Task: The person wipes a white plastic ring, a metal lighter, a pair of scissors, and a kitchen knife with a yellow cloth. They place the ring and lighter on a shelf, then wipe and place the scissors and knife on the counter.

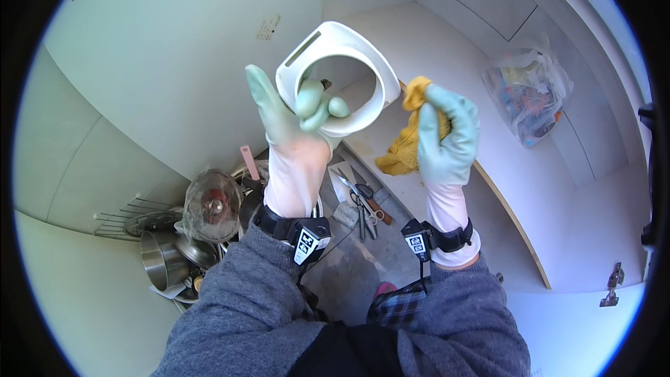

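Observation:
My left hand (285,120), in a green and white rubber glove, holds a white plastic ring-shaped holder (348,44) up in front of me. The fingers curl through its wide round opening, while the thumb points away outside it. A long slot runs along one flat side of the holder. In my right hand (450,136), gloved the same way, a yellow cloth (403,149) is pinched between thumb and fingers. Its loose part hangs over the white shelf, to the right of the holder and apart from it.
On the white cabinet shelf (413,26) lies a clear plastic bag (528,97) with colourful contents. Scissors (366,204) and other tools lie on the floor below. Steel pots (162,262), a plastic-wrapped lid (212,207) and a wire rack (133,214) crowd the left. A metal hinge (612,285) sticks out lower right.

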Motion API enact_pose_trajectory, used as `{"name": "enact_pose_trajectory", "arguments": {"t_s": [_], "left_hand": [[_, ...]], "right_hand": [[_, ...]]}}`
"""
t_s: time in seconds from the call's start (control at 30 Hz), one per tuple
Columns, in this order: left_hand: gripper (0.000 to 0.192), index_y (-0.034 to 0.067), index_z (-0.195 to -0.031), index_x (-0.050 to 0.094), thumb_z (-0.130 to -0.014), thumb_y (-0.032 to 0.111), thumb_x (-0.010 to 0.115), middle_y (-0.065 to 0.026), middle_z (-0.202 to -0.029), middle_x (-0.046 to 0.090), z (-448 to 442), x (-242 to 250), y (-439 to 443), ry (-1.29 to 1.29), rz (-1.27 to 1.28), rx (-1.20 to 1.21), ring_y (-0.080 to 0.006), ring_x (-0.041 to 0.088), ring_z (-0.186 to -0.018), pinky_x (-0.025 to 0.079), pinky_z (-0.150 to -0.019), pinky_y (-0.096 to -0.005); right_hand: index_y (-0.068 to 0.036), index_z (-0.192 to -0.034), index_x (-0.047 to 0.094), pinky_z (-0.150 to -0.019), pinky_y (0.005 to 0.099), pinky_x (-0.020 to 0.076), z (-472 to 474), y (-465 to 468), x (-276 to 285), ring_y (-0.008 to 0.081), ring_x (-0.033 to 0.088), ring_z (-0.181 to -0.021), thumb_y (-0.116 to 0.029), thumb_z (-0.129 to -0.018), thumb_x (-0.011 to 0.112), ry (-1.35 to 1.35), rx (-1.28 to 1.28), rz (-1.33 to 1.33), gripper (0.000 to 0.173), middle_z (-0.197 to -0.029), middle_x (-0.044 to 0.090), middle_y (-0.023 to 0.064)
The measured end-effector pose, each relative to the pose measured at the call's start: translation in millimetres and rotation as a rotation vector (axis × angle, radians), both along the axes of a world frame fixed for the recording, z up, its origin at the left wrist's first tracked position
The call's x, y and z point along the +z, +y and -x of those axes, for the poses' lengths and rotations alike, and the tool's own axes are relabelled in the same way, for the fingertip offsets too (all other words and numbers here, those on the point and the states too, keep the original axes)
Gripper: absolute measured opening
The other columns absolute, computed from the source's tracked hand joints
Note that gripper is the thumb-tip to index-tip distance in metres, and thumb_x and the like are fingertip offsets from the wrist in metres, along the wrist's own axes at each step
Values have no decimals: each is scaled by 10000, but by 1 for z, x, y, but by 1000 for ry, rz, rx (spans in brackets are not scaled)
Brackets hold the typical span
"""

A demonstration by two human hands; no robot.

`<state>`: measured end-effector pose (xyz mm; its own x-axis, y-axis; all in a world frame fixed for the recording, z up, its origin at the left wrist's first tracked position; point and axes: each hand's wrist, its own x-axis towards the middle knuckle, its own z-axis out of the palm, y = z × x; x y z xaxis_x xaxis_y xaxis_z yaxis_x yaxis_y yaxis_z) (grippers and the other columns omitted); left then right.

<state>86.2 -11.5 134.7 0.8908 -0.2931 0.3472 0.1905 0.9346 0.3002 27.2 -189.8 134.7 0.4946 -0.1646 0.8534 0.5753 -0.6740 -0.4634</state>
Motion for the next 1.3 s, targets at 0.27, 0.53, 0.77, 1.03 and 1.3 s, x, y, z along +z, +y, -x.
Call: {"name": "enact_pose_trajectory", "arguments": {"t_s": [0.27,0.53,0.77,1.03,1.3], "left_hand": [[270,105,-1084,590,-954,340,559,7,-849,622,1,-9,-21,-79,-128,81,-156,621,-841,519,-834,-387],[454,-59,-1309,464,-939,190,545,-134,-1065,654,4,-6,-19,-182,-304,-32,-228,646,-980,518,-904,-358],[663,-47,-1381,404,-893,355,606,-162,-1209,604,0,-15,-24,-366,-398,-286,-229,618,-1072,495,-905,-350],[655,-49,-1316,483,-882,432,580,-179,-1221,598,0,-19,-23,-183,-395,-290,-260,604,-1106,485,-946,-368],[574,-89,-1297,486,-894,313,561,-207,-1208,613,19,-2,-13,-165,-453,-425,-288,634,-1069,502,-943,-377]], "right_hand": [[-53,-1105,641,-893,295,465,11,-2,8,171,585,-991,-11,-764,746,25,95,-177,359,-1046,599,64],[-76,-1154,608,-955,317,445,3,-11,11,205,574,-1073,2,-782,705,174,101,-362,393,-1150,594,119],[-84,-1001,664,-875,306,483,6,-33,17,190,614,-959,96,-758,666,96,-15,-63,302,-1035,650,62],[-78,-944,674,-701,308,522,9,-32,21,214,638,-838,164,-723,620,-100,68,216,333,-1009,644,88],[-74,-1000,685,-740,318,532,15,-35,27,256,642,-902,114,-686,699,-112,25,405,366,-1023,663,88]]}}
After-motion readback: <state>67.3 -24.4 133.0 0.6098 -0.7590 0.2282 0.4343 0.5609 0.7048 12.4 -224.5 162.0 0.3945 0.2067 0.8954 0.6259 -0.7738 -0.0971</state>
